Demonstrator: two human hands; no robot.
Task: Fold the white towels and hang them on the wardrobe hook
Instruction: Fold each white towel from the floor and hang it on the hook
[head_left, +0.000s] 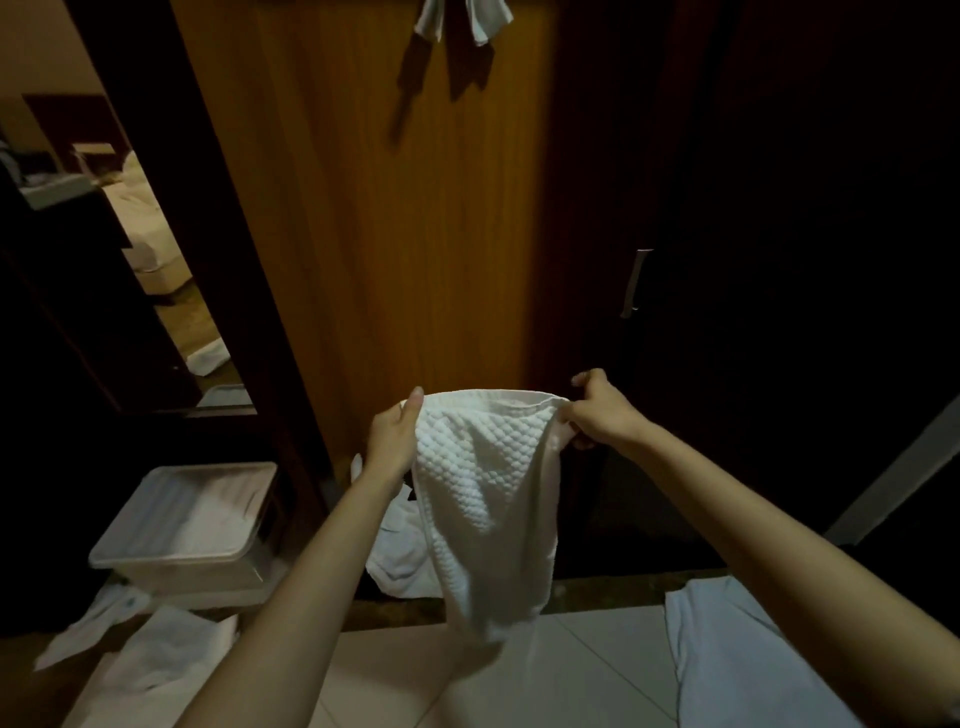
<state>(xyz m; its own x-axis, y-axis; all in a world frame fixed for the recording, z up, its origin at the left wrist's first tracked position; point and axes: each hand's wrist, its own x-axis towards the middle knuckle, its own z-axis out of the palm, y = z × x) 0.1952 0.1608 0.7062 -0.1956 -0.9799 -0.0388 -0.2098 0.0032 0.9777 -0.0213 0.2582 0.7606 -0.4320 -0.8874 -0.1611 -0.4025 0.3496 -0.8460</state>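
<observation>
Both our forearms reach out toward the wooden wardrobe door (395, 218). Our left hand (392, 436) and right hand (602, 410) each pinch a top corner of a white towel (483, 499), its upper edge stretched between them, the rest hanging down before the door. More white cloth (462, 18) hangs at the door's top. Left of the door sits a plastic bin (171, 564).
</observation>
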